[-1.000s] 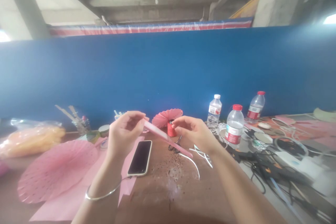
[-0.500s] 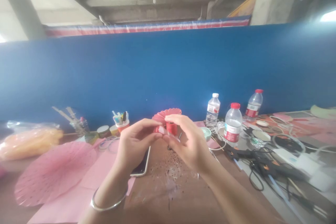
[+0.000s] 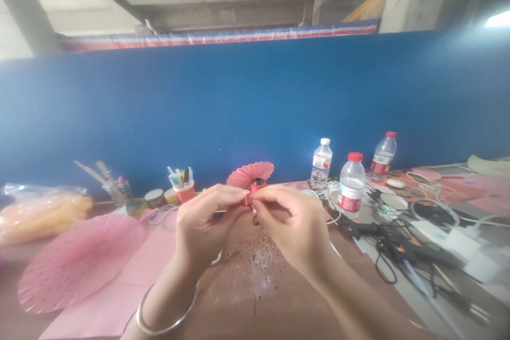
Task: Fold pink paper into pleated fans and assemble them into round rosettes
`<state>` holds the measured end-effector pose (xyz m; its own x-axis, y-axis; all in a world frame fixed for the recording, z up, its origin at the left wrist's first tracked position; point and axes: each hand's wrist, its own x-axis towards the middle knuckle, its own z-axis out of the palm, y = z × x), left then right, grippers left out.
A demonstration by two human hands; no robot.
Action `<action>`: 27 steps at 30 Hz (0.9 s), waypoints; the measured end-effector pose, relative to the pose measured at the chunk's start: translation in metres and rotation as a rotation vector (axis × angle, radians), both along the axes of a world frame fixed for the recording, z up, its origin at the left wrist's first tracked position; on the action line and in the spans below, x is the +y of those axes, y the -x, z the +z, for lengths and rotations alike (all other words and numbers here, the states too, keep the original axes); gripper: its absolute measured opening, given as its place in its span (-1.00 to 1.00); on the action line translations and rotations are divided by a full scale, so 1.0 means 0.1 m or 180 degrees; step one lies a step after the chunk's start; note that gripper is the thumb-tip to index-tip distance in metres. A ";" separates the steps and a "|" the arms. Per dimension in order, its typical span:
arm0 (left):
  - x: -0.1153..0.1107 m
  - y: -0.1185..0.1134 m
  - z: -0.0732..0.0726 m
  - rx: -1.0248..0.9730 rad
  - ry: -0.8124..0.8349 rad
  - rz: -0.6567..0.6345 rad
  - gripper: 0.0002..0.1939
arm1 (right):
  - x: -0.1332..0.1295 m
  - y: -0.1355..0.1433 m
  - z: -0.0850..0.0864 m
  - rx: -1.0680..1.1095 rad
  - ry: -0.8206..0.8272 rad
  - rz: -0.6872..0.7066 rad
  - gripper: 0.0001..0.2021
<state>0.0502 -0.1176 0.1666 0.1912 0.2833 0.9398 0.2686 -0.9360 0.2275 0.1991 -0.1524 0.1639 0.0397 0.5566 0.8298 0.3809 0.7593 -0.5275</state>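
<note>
My left hand (image 3: 207,220) is closed, thumb and fingers pinching a small red piece with a pale edge (image 3: 247,199). My right hand (image 3: 292,220) meets it from the other side, its thumb and fingertips pressed together at the piece. What exactly the piece is, I cannot make out. Just behind the fingertips stands a red cylinder with a dark top (image 3: 258,183), partly covered by my hands. A pleated pink paper fan (image 3: 250,171) is behind that. Dark specks (image 3: 258,247) lie scattered on the brown tabletop (image 3: 255,308) below my hands.
A round pink pleated paper (image 3: 82,260) lies on pink sheets at left, near a cup of pens (image 3: 184,188). Bottles (image 3: 351,186) stand at right, before tangled cables and glue guns (image 3: 414,249). A blue partition (image 3: 223,106) closes off the back.
My right hand has come off the red cylinder's top and turned to pinch at the small red piece. My left hand stays pinched, now covering more of the phone. The view has shifted slightly.
</note>
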 end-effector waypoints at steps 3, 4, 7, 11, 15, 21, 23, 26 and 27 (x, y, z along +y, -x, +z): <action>0.00 0.02 0.01 0.0137 -0.0281 0.0044 -0.75 | -0.01 -0.02 0.02 0.0000 0.0097 0.0064 -0.88; 0.00 0.02 0.01 0.0175 -0.0331 0.0046 -0.75 | -0.01 -0.03 0.03 0.0014 0.0160 0.0112 -0.88; -0.02 0.02 0.03 0.0272 -0.0465 0.0046 -0.73 | -0.01 -0.03 0.04 0.0082 0.0366 0.0241 -0.88; -0.02 0.02 0.03 0.0353 -0.0694 0.0151 -0.72 | -0.01 -0.03 0.04 0.0178 0.0535 0.0312 -0.87; -0.02 0.05 0.02 0.0439 -0.0882 0.0181 -0.70 | -0.02 -0.01 0.05 0.0317 0.0694 0.0403 -0.87; -0.03 0.08 0.02 0.0414 -0.0877 0.0202 -0.70 | -0.03 0.01 0.05 0.0465 0.0779 0.0626 -0.86; -0.02 0.07 0.02 0.0369 -0.0839 0.0174 -0.71 | -0.03 0.01 0.04 0.0499 0.0802 0.0666 -0.85; -0.02 0.07 0.03 0.0324 -0.0795 0.0144 -0.69 | -0.02 0.01 0.05 0.0540 0.0819 0.0720 -0.85; -0.02 0.07 0.03 0.0312 -0.0789 0.0140 -0.69 | -0.02 0.00 0.05 0.0551 0.0822 0.0747 -0.86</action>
